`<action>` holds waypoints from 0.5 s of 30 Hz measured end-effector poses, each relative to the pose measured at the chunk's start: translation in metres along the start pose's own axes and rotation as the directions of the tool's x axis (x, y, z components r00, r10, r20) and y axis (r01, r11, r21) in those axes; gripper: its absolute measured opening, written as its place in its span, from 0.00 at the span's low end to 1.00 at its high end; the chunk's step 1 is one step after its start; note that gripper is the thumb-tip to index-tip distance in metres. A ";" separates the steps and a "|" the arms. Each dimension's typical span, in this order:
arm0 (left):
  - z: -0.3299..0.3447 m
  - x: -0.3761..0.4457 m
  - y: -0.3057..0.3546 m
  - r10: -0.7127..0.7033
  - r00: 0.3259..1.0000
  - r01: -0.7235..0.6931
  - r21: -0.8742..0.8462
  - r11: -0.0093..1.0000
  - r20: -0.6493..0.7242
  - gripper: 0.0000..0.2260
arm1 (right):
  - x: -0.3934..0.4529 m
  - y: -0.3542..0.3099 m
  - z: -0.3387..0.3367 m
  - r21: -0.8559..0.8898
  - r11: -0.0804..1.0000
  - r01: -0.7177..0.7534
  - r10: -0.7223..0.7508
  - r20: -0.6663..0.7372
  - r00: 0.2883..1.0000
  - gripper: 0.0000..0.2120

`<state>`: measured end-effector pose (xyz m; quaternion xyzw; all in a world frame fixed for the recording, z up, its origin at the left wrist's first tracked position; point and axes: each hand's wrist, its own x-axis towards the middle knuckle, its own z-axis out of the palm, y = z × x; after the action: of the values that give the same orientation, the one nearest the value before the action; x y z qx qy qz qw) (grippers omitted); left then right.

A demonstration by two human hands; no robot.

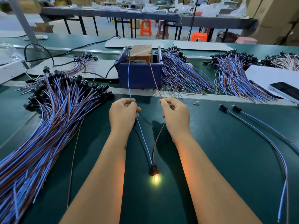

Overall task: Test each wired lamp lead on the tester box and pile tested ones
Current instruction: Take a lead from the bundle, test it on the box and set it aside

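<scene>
Green matte bench [226, 151], glowing bulb [156, 178], thin wires [146, 147]

Orange stools [146, 27] under long grey tables [113, 13].

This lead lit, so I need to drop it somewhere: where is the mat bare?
Bare mat lies between the right hand and two loose leads. The left pile and the bin surroundings are crowded.

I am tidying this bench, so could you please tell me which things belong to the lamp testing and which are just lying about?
In use:
left hand and right hand, each pinching a wire
lit lamp lead
tester box
big lead pile

Lying about:
phone
orange stools
cardboard cartons
</scene>
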<state>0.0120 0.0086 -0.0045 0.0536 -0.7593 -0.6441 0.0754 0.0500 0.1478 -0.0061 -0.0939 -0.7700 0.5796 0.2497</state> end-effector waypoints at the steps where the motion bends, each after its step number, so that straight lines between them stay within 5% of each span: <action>1: 0.000 0.000 0.000 0.002 1.000 -0.002 0.002 1.000 0.000 0.08 | 0.000 0.000 0.000 -0.003 1.000 0.000 0.000 -0.001 1.000 0.10; 15: -0.001 0.001 0.000 0.019 1.000 -0.019 0.009 1.000 -0.007 0.08 | 0.004 0.003 0.002 -0.019 0.998 -0.052 0.052 -0.033 0.998 0.07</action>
<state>0.0111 0.0079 -0.0048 0.0491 -0.7624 -0.6397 0.0840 0.0451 0.1491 -0.0081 -0.1258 -0.7688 0.5767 0.2460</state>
